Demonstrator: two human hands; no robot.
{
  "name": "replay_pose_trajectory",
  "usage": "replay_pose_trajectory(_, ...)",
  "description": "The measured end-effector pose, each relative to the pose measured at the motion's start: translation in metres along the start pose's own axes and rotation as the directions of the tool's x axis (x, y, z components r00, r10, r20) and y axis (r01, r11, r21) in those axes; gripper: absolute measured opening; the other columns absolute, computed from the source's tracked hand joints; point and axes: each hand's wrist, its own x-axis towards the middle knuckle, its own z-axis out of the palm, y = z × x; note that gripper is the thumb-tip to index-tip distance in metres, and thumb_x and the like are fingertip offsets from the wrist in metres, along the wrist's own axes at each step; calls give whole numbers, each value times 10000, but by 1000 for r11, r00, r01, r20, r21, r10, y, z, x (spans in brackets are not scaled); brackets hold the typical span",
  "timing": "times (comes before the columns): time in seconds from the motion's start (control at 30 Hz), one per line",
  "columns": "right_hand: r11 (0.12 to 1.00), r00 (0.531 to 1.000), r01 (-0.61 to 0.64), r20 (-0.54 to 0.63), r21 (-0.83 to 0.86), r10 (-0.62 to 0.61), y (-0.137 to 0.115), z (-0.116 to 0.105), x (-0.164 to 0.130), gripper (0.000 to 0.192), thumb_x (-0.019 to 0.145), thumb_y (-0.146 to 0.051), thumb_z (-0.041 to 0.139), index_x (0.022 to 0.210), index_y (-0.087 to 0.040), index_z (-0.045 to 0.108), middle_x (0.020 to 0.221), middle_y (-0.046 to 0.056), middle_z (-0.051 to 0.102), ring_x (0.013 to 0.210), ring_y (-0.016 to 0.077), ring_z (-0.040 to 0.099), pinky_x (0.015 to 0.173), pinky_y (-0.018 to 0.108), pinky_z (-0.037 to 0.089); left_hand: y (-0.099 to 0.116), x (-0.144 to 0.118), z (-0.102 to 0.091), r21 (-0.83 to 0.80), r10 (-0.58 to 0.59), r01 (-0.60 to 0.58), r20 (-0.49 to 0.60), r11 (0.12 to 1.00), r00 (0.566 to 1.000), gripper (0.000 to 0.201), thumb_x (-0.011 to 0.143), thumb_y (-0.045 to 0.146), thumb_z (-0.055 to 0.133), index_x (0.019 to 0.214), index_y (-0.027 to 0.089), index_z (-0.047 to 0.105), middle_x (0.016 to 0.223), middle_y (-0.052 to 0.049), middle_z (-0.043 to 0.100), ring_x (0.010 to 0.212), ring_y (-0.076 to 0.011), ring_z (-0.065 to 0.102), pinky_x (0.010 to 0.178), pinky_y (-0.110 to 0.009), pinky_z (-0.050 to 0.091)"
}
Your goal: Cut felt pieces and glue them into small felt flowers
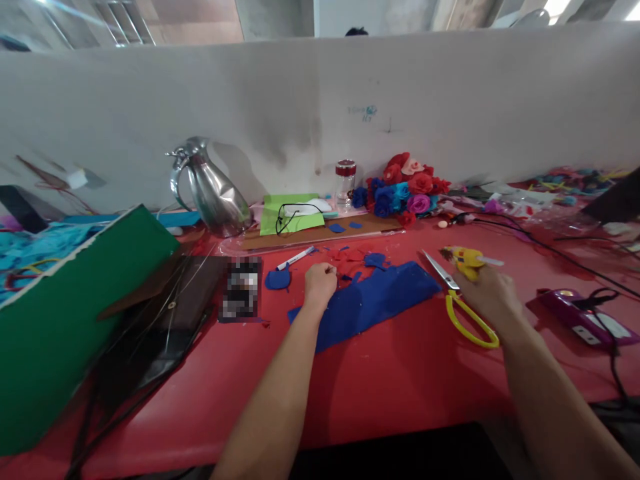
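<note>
My left hand [321, 285] is closed in a pinch over the left part of a blue felt sheet [370, 307]; what its fingertips hold, if anything, is too small to make out. Farther right, my right hand [487, 290] is wrapped around a yellow hot glue gun [467, 261], whose tip points left. Scissors [473, 323] with yellow handles lie beside that hand, blades toward the felt. Small blue felt pieces [277, 279] and red scraps [345, 255] are scattered past my left hand, near a white marker [296, 258].
A steel jug [213, 193] and a red-lidded glass jar [345, 183] stand by the white partition. Fabric roses [407, 187] are heaped behind the felt. A purple power strip [585, 317] with cords lies right. At left are a black bag [150, 333] and a green board [80, 320].
</note>
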Motion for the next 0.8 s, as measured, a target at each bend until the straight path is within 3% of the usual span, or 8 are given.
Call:
replay_pose_trajectory(0.07, 973, 994, 66, 66, 219, -83, -13, 1, -6, 317, 800, -429, 492, 865, -167, 659, 788, 120, 690, 780, 275, 654, 599, 321, 454, 2, -1, -2, 37, -15, 15, -2, 999, 1000, 145, 757, 163, 551, 692, 180, 679, 757, -53, 704, 757, -167, 610, 691, -250, 420)
replay_pose_trajectory(0.13, 865, 956, 156, 148, 476, -254, -31, 5, -14, 273, 778, -402, 504, 857, -178, 639, 788, 90, 690, 734, 224, 650, 573, 286, 464, 4, -1, -2, 61, -27, 29, -29, 998, 999, 124, 763, 179, 567, 722, 178, 684, 794, -72, 711, 774, -173, 615, 715, -258, 428)
replay_pose_trajectory(0.2, 787, 907, 127, 249, 604, -338, -48, 10, -21, 262, 768, -385, 509, 869, -175, 628, 725, 66, 674, 645, 184, 635, 538, 263, 464, 3, 1, -2, 59, -36, 39, -47, 998, 998, 120, 772, 198, 573, 737, 179, 686, 798, -72, 712, 771, -172, 618, 720, -261, 434)
replay_pose_trajectory(0.3, 784, 865, 179, 284, 594, -413, -70, 18, -28, 254, 762, -411, 520, 693, -176, 589, 543, 17, 584, 501, 147, 557, 475, 247, 411, 0, 3, -1, 38, -33, 34, -32, 999, 999, 132, 778, 197, 569, 716, 177, 685, 748, -58, 702, 738, -162, 615, 702, -257, 437)
replay_pose_trajectory(0.37, 771, 835, 273, 256, 575, -487, -80, 23, -29, 295, 779, -438, 510, 638, -186, 567, 515, 5, 558, 514, 150, 552, 488, 251, 402, -2, 4, -1, 36, -26, 27, -34, 999, 999, 130, 775, 194, 572, 712, 171, 683, 731, -56, 694, 729, -159, 610, 698, -256, 435)
replay_pose_trajectory(0.47, 728, 790, 371, 215, 576, -573, -91, 33, -30, 299, 810, -447, 493, 715, -192, 616, 594, 20, 614, 636, 186, 609, 558, 263, 430, -1, 4, -2, 51, -20, 23, -53, 998, 998, 115, 768, 188, 575, 727, 166, 680, 739, -57, 683, 741, -159, 602, 704, -255, 432)
replay_pose_trajectory(0.63, 723, 774, 368, 238, 585, -586, -97, 51, -28, 292, 845, -411, 482, 915, -189, 658, 893, 65, 707, 835, 220, 650, 710, 297, 470, 2, 2, -4, 90, -10, 15, -49, 996, 999, 148, 779, 158, 540, 708, 151, 669, 780, -85, 664, 763, -176, 598, 714, -270, 425)
replay_pose_trajectory(0.8, 745, 771, 363, 269, 559, -577, -99, 58, -26, 304, 855, -418, 483, 931, -193, 673, 855, 62, 708, 835, 227, 652, 744, 314, 475, 6, 0, -4, 116, -9, 14, -43, 993, 999, 154, 775, 145, 536, 702, 148, 672, 770, -91, 651, 758, -182, 597, 726, -280, 425)
